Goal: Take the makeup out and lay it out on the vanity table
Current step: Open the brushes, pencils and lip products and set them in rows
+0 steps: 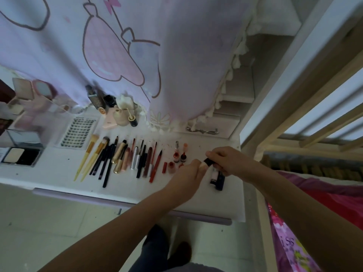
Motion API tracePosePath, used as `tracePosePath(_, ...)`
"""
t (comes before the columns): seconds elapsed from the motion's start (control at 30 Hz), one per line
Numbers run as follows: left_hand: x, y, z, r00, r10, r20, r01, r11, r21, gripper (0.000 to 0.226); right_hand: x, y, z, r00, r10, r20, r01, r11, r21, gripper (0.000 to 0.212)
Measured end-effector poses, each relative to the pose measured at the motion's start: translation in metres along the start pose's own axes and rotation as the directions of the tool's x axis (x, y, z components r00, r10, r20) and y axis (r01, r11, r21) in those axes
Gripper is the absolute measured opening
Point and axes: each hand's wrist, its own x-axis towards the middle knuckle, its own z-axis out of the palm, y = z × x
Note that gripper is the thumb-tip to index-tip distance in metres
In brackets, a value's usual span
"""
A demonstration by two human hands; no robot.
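A white vanity table (59, 169) carries a row of makeup: two yellow-handled brushes (88, 156), black pencils (104, 163), gold tubes (119, 154), silver and red sticks (153, 163) and small red bottles (176, 154). Over the table's right part, my left hand (188, 173) and my right hand (225, 160) both grip a small tube with a black cap (207, 162). The left holds its pale body, the right its black end. Just below the right hand a dark case (218, 180) lies on the table.
A false-lash card (78, 132), an open powder compact (19, 156), clear organiser boxes (29, 118) and bottles (121, 116) stand at the back left. A lilac printed curtain (117, 55) hangs behind. A bed with pink bedding (324, 203) and a wooden frame borders the right.
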Motion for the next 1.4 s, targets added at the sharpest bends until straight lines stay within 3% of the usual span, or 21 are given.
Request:
tracePosePath(0.1,-0.006,0.007,-0.012,0.998,-0.053,0.046,0.062,0.971,-0.232,0.028,-0.009,-0.008,-0.002,0.997,-0.07,0.022,0.07,0.997,0.015,0.028)
tracePosePath(0.2,-0.009,0.009,-0.027,0.998,0.045,0.036,-0.044,0.998,-0.035,0.026,-0.018,-0.021,-0.012,0.995,-0.067,0.08,0.071,0.996,-0.051,0.02)
tracePosePath(0.3,-0.008,0.009,-0.039,0.994,0.098,0.049,-0.102,0.99,0.101,0.025,-0.021,-0.031,-0.015,0.994,0.028,0.109,-0.015,0.993,-0.114,0.036)
tracePosePath(0.37,-0.009,0.011,-0.044,0.993,0.101,0.064,-0.109,0.984,0.142,0.027,-0.022,-0.035,-0.016,0.994,0.01,0.106,0.009,0.985,-0.174,0.041)
tracePosePath(0.5,-0.014,0.01,-0.051,0.992,0.086,0.095,-0.098,0.987,0.129,0.021,-0.027,-0.039,-0.018,0.985,-0.003,0.171,0.028,0.989,-0.145,0.015)
tracePosePath(0.63,-0.016,0.013,-0.051,0.987,0.089,0.13,-0.109,0.982,0.156,0.018,-0.026,-0.039,-0.014,0.987,0.035,0.155,-0.007,0.984,-0.181,0.034)
tracePosePath(0.73,-0.016,0.01,-0.051,0.986,0.085,0.144,-0.104,0.986,0.131,0.02,-0.028,-0.035,-0.017,0.983,-0.009,0.183,0.031,0.993,-0.116,0.014)
tracePosePath(0.8,-0.016,0.008,-0.051,0.985,0.081,0.15,-0.1,0.987,0.123,0.021,-0.03,-0.035,-0.018,0.98,0.02,0.196,-0.011,0.999,-0.048,0.017)
tracePosePath(0.93,-0.013,0.007,-0.048,0.98,0.087,0.177,-0.115,0.982,0.151,0.02,-0.027,-0.034,-0.016,0.981,0.056,0.186,-0.026,0.986,-0.164,0.025)
tracePosePath(1.03,-0.012,0.003,-0.046,0.977,0.079,0.198,-0.109,0.983,0.145,0.022,-0.028,-0.031,-0.019,0.976,0.016,0.218,0.018,0.988,-0.153,0.004)
tracePosePath(1.23,-0.007,0.002,-0.046,0.971,0.1,0.218,-0.136,0.978,0.155,0.022,-0.023,-0.027,-0.016,0.971,0.066,0.23,-0.029,0.986,-0.164,0.026)
tracePosePath(1.33,-0.005,-0.002,-0.047,0.966,0.071,0.249,-0.102,0.988,0.114,0.025,-0.023,-0.02,-0.025,0.98,0.021,0.196,0.017,0.982,-0.188,0.02)
tracePosePath(1.4,-0.006,-0.006,-0.048,0.964,0.029,0.263,-0.024,1.0,-0.02,0.027,-0.025,-0.011,-0.038,0.985,0.022,0.169,-0.004,0.994,-0.105,0.012)
